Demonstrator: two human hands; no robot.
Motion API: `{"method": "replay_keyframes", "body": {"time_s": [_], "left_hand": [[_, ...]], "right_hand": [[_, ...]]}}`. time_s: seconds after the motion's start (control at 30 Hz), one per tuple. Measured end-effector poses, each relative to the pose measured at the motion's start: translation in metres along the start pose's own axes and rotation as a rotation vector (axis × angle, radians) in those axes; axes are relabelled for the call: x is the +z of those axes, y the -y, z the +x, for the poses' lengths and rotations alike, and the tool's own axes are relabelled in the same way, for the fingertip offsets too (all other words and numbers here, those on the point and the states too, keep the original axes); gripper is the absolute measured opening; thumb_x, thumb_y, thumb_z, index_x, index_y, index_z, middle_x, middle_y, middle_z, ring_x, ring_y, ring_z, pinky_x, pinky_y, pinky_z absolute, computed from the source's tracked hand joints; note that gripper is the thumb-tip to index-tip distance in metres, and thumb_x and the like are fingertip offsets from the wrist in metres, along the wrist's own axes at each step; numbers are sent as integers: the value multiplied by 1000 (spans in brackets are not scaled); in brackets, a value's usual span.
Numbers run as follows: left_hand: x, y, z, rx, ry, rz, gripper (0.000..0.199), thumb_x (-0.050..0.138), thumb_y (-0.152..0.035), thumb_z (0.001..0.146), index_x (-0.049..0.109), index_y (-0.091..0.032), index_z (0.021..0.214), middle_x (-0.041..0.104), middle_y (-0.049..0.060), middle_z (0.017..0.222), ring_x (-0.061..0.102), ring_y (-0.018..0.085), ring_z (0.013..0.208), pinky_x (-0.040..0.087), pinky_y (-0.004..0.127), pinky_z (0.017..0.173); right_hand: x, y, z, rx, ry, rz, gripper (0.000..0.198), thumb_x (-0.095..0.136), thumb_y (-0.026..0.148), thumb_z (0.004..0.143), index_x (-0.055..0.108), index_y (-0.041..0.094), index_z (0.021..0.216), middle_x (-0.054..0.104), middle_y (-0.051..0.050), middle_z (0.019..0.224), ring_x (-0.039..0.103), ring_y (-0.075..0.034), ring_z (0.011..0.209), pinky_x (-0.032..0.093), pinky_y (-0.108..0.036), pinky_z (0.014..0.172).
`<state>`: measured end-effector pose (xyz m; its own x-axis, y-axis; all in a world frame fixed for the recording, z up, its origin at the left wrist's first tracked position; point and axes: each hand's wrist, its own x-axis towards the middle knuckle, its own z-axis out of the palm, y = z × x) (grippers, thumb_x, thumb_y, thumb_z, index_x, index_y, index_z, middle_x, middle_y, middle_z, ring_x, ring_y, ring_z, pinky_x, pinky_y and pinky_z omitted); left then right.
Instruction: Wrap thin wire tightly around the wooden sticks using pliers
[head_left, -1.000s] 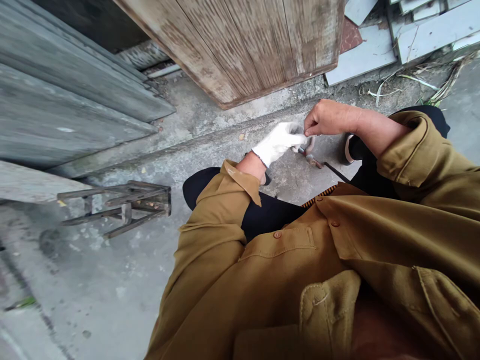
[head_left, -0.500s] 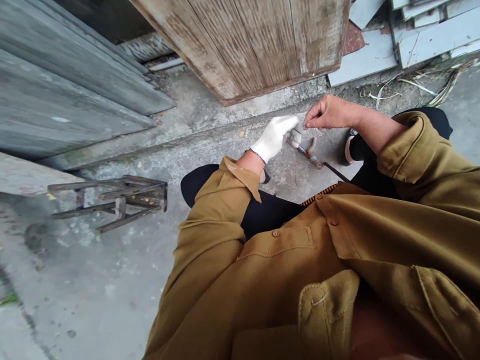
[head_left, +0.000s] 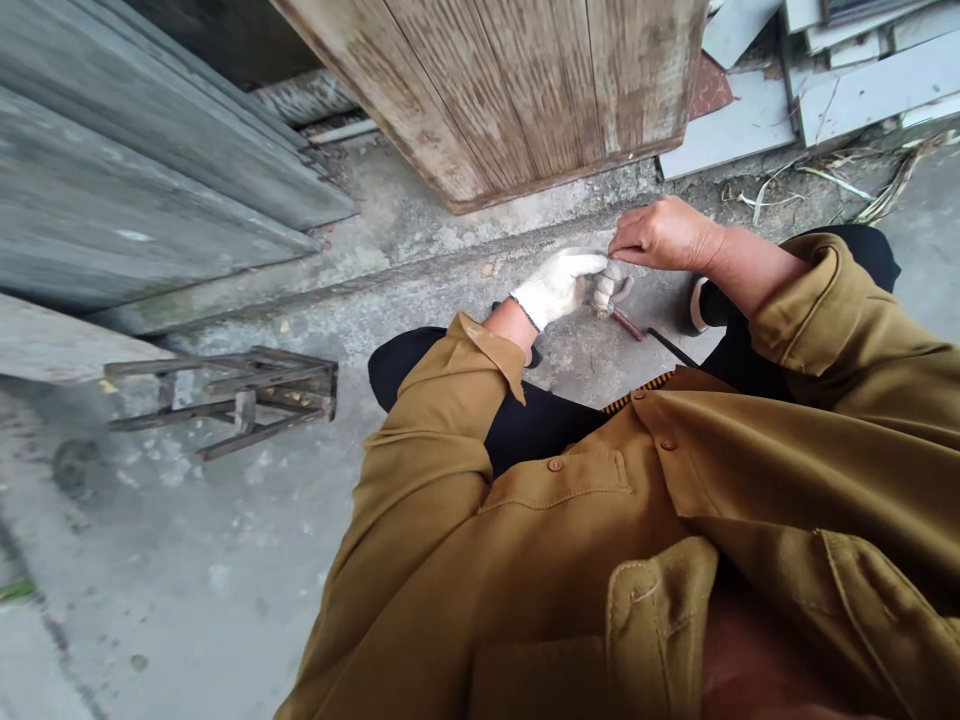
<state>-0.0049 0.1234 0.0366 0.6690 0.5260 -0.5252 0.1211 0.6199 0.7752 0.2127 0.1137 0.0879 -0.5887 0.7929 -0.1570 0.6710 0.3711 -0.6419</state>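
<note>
My left hand point(head_left: 555, 288) wears a white knitted glove. Its fingers curl around a rusty metal piece point(head_left: 627, 323) with a curved, hook-like arm; I cannot make out what kind of thing it is. My bare right hand point(head_left: 664, 235) is closed in a pinch right by the tip of the gloved thumb. Whatever lies between those fingertips is too small or hidden to name. A thin dark rod point(head_left: 671, 346) slants below the metal piece, close to my right leg; whether the two are joined is unclear.
A worn wooden panel point(head_left: 517, 90) leans ahead of me. Grey boards point(head_left: 150, 170) stand at the left, over a small wooden stool point(head_left: 247, 395) lying on its side. White tile pieces point(head_left: 735, 125) are stacked at the far right, beside dry stalks point(head_left: 885, 190).
The gloved hand has turned and shifted slightly right, so its curled fingers show around the metal piece. My right hand has rotated, knuckles up, and now meets the gloved thumb.
</note>
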Motion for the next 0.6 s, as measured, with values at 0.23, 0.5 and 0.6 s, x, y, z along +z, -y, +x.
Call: {"method": "replay_keyframes", "body": {"time_s": [0.23, 0.5, 0.6], "left_hand": [[-1, -2, -2, 423, -269, 848, 14, 63, -26, 88, 66, -18, 77, 71, 9, 81, 72, 23, 85, 57, 39, 84], [-2, 1, -1, 488, -309, 864, 20, 61, -35, 93, 68, -19, 86, 73, 9, 85, 73, 25, 93, 56, 40, 87], [-1, -1, -1, 275, -218, 410, 36, 55, -48, 99, 67, -17, 84, 71, 7, 73, 70, 19, 69, 56, 33, 68]], "right_hand": [[16, 6, 9, 408, -115, 343, 18, 75, 33, 87, 75, 15, 83, 59, -1, 60, 59, -16, 67, 45, -28, 63], [15, 1, 9, 497, -10, 515, 22, 75, 41, 89, 75, 19, 86, 55, 2, 56, 46, -11, 52, 35, -26, 50], [6, 6, 6, 335, -76, 309, 24, 75, 43, 89, 77, 20, 88, 65, -1, 69, 60, -16, 72, 44, -27, 64]]}}
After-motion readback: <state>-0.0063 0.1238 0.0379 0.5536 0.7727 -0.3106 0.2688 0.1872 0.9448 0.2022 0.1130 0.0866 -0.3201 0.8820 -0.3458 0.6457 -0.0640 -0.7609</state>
